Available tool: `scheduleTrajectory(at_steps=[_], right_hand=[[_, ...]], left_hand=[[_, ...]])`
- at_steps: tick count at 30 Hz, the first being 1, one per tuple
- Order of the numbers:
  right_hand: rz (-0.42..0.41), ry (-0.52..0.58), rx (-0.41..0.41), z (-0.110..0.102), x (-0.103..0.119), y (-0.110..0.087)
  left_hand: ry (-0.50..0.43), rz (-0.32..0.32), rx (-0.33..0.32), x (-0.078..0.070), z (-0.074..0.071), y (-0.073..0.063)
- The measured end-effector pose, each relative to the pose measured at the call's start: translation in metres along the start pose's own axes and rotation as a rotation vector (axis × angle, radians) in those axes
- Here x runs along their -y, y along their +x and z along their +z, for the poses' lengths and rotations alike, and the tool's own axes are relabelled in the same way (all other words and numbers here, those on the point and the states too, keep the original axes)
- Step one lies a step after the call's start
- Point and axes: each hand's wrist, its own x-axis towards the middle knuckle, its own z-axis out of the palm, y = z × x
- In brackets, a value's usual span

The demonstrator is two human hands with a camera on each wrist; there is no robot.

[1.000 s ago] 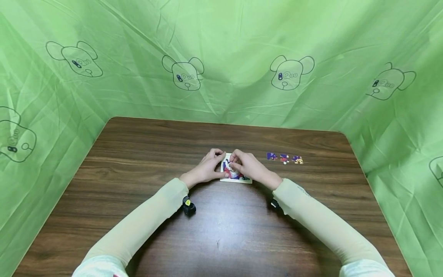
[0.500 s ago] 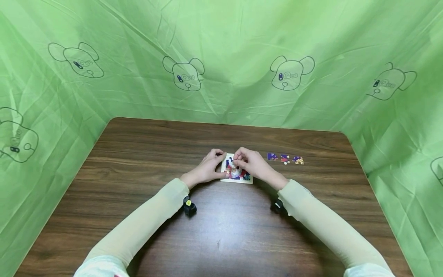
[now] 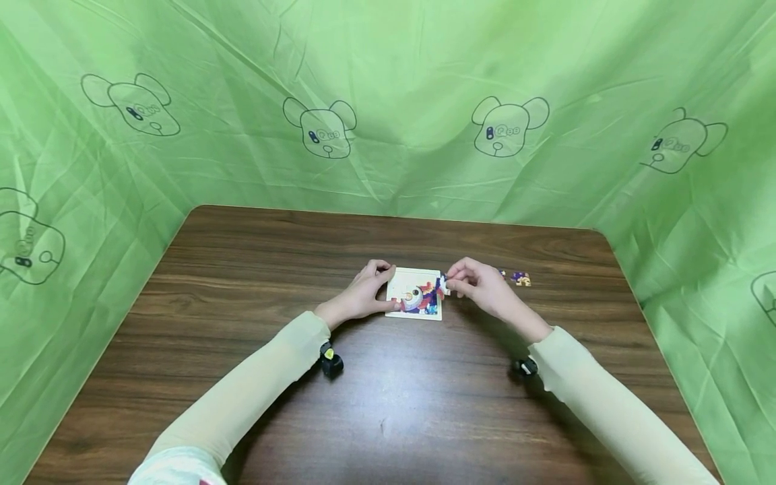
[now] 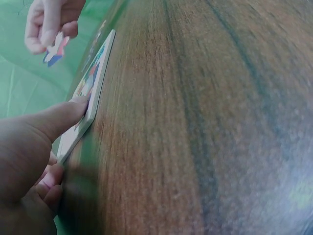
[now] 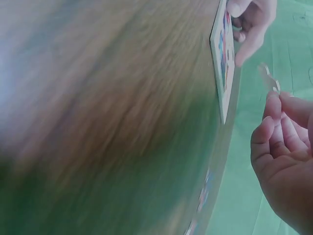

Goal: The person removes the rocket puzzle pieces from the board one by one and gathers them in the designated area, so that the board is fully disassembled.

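Note:
A light square puzzle tray [image 3: 411,276] lies flat on the table. Colourful pieces [image 3: 418,300] fill its lower and right part, while its upper left shows bare. My left hand [image 3: 364,294] grips the tray's left side, with the thumb [image 4: 73,111] on the near left part and the fingers bent at the far left corner. Between thumb and fingertips my right hand [image 3: 485,288] pinches a puzzle piece [image 4: 55,50] coloured white, blue and pink. In the right wrist view that piece [image 5: 269,79] is seen nearly edge-on, held up off the table, close to the tray's right edge.
Right of the tray lies a loose purple and yellow piece [image 3: 521,278]; another piece [image 3: 502,273] shows only partly behind my right hand. Brown wood-grain table [image 3: 273,249] surrounds the tray. Green cloth [image 3: 412,175] hangs behind the table and along both sides.
My right hand has moved right, from over the tray to its right edge, carrying the pinched piece. The tray's upper left now shows bare. The left hand has stayed in place.

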Motion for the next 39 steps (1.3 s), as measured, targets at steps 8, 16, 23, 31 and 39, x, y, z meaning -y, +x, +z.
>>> scheduleTrajectory(at_steps=[8,16,23,31,39], right_hand=[[0.014,-0.028,-0.01,-0.019,-0.024,-0.024],[0.044,-0.029,-0.026,-0.03,-0.045,-0.038],[0.034,-0.044,-0.028,-0.029,-0.052,-0.039],[0.037,-0.091,-0.02,-0.029,-0.056,-0.037],[0.037,-0.167,-0.01,-0.03,-0.052,-0.035]], left_hand=[[-0.008,0.003,-0.003,0.001,0.0,0.0],[-0.009,0.004,-0.001,0.0,0.0,0.0],[-0.017,0.003,0.0,0.002,0.001,-0.001],[-0.006,0.005,0.009,0.003,0.003,0.0],[-0.018,0.005,0.006,0.002,0.001,-0.001]])
